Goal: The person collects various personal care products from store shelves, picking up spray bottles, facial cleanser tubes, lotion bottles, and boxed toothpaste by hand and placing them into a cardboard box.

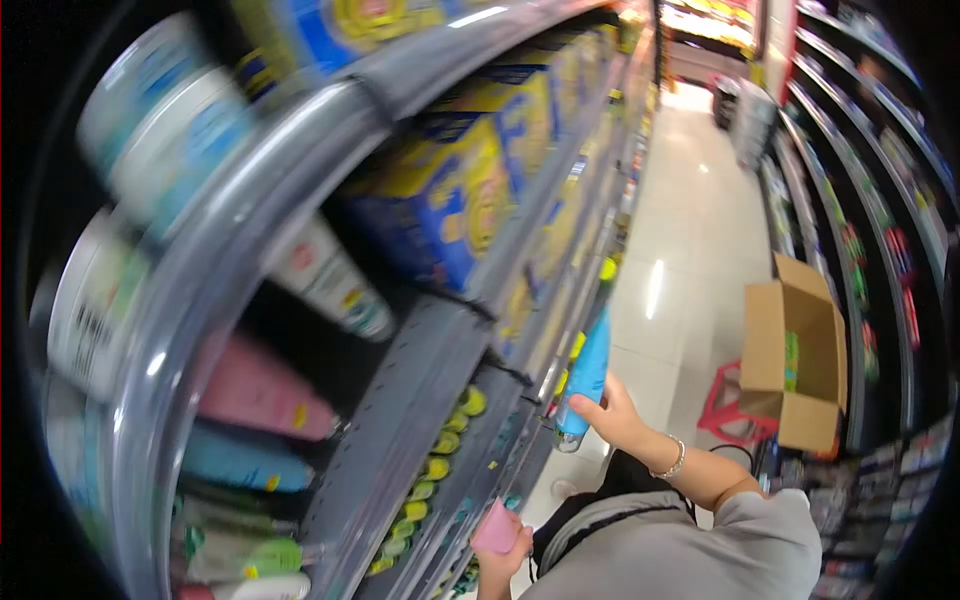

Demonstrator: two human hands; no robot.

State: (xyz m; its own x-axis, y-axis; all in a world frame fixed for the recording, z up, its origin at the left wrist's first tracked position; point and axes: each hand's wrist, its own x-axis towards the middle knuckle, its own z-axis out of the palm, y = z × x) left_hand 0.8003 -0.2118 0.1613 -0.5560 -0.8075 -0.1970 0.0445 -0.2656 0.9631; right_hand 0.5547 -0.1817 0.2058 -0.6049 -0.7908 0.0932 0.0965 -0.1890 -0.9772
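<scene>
Rail (240,210); RH (618,415) grips tube (590,360) nr cap (568,441).

two hands (618,420), one held blue tube (588,372), one cardboard box (766,335)

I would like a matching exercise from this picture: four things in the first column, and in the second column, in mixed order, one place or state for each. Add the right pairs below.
Things:
1. blue container
2. pink object
3. cardboard box
4. bracelet

Places or states:
A. standing with its flaps open
B. held in the left hand
C. worn around the right wrist
D. held in the right hand

Right pairs: 1-D, 2-B, 3-A, 4-C
</scene>
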